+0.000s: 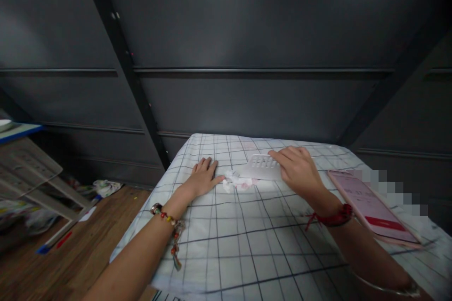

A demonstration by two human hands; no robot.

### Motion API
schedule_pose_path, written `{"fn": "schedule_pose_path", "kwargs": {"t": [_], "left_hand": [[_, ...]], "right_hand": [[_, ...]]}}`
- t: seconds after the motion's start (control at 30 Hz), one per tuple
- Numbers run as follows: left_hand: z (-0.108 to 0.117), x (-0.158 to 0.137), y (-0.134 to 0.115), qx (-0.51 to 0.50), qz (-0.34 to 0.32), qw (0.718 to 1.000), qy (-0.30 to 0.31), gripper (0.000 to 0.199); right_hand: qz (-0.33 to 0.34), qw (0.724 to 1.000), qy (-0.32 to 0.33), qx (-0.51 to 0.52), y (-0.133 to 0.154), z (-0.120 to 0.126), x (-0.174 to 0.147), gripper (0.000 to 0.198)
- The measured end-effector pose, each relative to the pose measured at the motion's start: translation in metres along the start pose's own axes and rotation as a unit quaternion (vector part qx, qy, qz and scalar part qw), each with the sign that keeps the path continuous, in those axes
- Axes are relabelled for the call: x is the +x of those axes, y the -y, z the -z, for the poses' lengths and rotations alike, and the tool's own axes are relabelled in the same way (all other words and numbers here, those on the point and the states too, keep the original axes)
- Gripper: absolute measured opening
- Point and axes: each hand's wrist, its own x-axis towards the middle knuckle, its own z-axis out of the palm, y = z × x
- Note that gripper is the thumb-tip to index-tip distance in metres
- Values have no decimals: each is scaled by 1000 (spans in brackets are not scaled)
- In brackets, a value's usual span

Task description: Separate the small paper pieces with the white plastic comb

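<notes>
My right hand (294, 169) grips the right end of a white flat plastic scraper (259, 170) with a row of slots along its upper edge. The scraper stands on edge on a white cloth with a dark grid pattern (240, 244). Just left of it, crumpled white scraps with pinkish patches (236, 181) lie on the cloth; I cannot make out their material. My left hand (204, 178) rests flat on the cloth with fingers spread, its thumb close to the scraps. It holds nothing.
A large pink phone (374, 209) with a lit screen lies right of my right forearm. Dark panels (261, 103) rise behind the cloth's far edge. A blue-edged table (24, 132) stands at the left, over a wooden floor (106, 225) with a crumpled bag (107, 187).
</notes>
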Motion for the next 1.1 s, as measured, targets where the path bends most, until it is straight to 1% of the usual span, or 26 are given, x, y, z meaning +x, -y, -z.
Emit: {"fn": "schedule_pose_path", "kwargs": {"t": [0.1,0.17,0.3,0.43,0.5,0.67,0.77,0.9,1.0,1.1], "left_hand": [[0,-1,-3,7,-19,1000,-17,73],[1,-2,-4,10,-20,999,-24,71],[1,-1,-7,15,-29,999,-43,67],[3,-2,-9,21,-49,997,-46,63],[6,-2,-10,23,-73,996,-46,62],[12,-4,-15,17,-156,986,-50,57],[12,-5,-16,21,-186,981,-50,56],[10,-4,-14,23,-202,977,-57,54],[9,-4,-13,21,-209,976,-62,54],[11,-5,-13,24,-211,975,-60,54]], "right_hand": [[-10,1000,-23,-12,-2,9,2,33],[-4,999,-30,-20,-3,14,3,32],[13,999,-5,-37,-5,13,2,33],[32,999,5,-13,-8,9,0,34],[35,999,3,-9,-11,11,-1,34],[2,999,-7,-51,-19,15,-2,31],[-3,998,12,-57,-22,13,-4,30],[4,999,43,-25,-22,15,-4,31],[10,999,29,-7,-20,17,-2,30],[-5,1000,18,-23,-17,16,-1,29]]}}
